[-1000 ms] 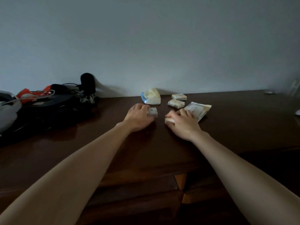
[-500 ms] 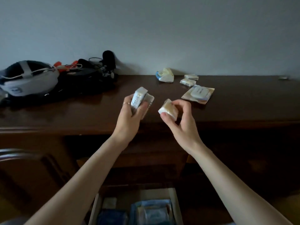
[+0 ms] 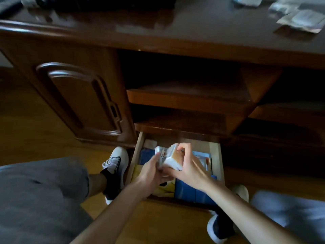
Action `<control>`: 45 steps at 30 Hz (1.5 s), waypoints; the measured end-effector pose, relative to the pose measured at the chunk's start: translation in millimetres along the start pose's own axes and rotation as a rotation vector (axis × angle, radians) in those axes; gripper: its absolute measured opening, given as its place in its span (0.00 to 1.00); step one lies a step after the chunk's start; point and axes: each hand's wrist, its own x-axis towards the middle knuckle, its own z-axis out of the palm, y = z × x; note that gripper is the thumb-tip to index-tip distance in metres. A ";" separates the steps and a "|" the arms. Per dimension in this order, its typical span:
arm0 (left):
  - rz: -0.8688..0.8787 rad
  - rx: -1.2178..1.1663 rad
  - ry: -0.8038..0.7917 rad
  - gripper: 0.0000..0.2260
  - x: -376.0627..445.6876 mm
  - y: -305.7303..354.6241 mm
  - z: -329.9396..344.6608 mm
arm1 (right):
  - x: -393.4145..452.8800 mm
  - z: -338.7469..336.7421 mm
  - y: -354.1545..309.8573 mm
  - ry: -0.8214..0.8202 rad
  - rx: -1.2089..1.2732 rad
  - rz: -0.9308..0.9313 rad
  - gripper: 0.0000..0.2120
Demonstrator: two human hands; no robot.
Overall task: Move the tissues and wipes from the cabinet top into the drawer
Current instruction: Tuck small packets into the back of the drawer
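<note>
Here, over an open drawer [image 3: 222, 155] at six o'clock below the cabinet top [image 3: 193, 22], a person brings small tissue packs down in both hands. From the left: the left hand [image 3: 152, 170] is closed around a white printed pack [image 3: 161, 152], thumb across its face; just to its right and touching it, the right hand [image 3: 189, 166] grips a pack with an orange face [image 3: 173, 160], fingers curled over the top edge. Both packs hang above the drawer's contents, not yet set down. Beneath them lie a yellow packet [image 3: 164, 189] at seven o'clock and blue packets [image 3: 191, 191] at five, leaving little free floor. Done well, the step likely means lowering until each pack rests on the stack before the fingers let go, laying them flat so the drawer can slide shut, and keeping knuckles off the side walls. More packs [image 3: 299, 20] wait at one o'clock on the top, blurred, so the job looks partway done.
</note>
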 end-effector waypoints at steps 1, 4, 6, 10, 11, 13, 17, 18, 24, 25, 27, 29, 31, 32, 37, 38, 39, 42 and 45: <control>-0.054 0.034 0.029 0.21 4.5 -9.5 -8.9 | -1.9 8.4 7.1 -0.038 -0.010 0.039 0.35; -0.135 0.171 0.047 0.22 19.0 -25.4 -28.8 | -1.9 28.2 24.3 -0.138 0.003 0.127 0.34; -0.136 0.280 0.029 0.27 25.1 -27.9 -35.2 | -0.3 36.5 32.2 -0.181 0.011 0.186 0.37; -0.112 0.445 -0.067 0.36 33.9 -20.8 -43.1 | 7.8 44.8 36.4 -0.218 -0.001 0.226 0.42; -0.113 0.450 -0.087 0.36 37.0 -17.8 -45.6 | 12.1 45.5 35.8 -0.229 -0.005 0.221 0.42; -0.120 0.452 -0.129 0.34 43.7 -13.8 -51.0 | 19.6 46.3 34.7 -0.250 -0.002 0.212 0.44; -0.157 0.418 -0.144 0.37 52.6 -12.3 -58.3 | 25.5 49.9 34.3 -0.244 0.026 0.192 0.45; -0.165 0.381 -0.132 0.37 55.1 -13.4 -58.3 | 24.9 51.1 34.8 -0.226 0.032 0.190 0.44; -0.174 -0.021 -0.204 0.23 61.9 -14.0 -61.5 | 23.8 53.9 31.5 -0.240 0.022 0.190 0.52; -0.175 -0.050 -0.213 0.24 62.3 -14.1 -62.7 | 24.6 53.0 30.5 -0.280 0.013 0.182 0.51; -0.186 -0.099 -0.205 0.28 63.4 -13.6 -63.5 | 25.1 48.8 29.3 -0.363 -0.015 0.179 0.49; -0.177 -0.094 -0.220 0.31 64.3 -13.9 -63.0 | 25.2 43.5 28.7 -0.420 -0.052 0.181 0.47; -0.185 -0.092 -0.236 0.33 64.4 -14.6 -62.2 | 24.9 40.2 26.7 -0.428 -0.094 0.195 0.45; -0.205 -0.117 -0.231 0.33 64.3 -15.0 -63.2 | 24.9 39.5 25.8 -0.419 -0.110 0.198 0.45; -0.185 -0.075 -0.220 0.25 61.7 -13.6 -64.8 | 22.3 39.7 23.1 -0.339 -0.054 0.220 0.44; -0.181 -0.059 -0.229 0.23 60.5 -13.6 -63.4 | 22.2 39.3 23.2 -0.309 -0.052 0.220 0.44; -0.179 -0.044 -0.238 0.23 59.6 -13.6 -61.9 | 22.1 38.9 23.4 -0.286 -0.049 0.222 0.43; -0.199 -0.006 -0.277 0.24 58.4 -15.4 -60.2 | 21.3 38.8 24.2 -0.258 -0.047 0.218 0.41; -0.214 0.057 -0.322 0.27 58.2 -18.5 -60.5 | 19.4 37.8 24.8 -0.304 -0.041 0.226 0.41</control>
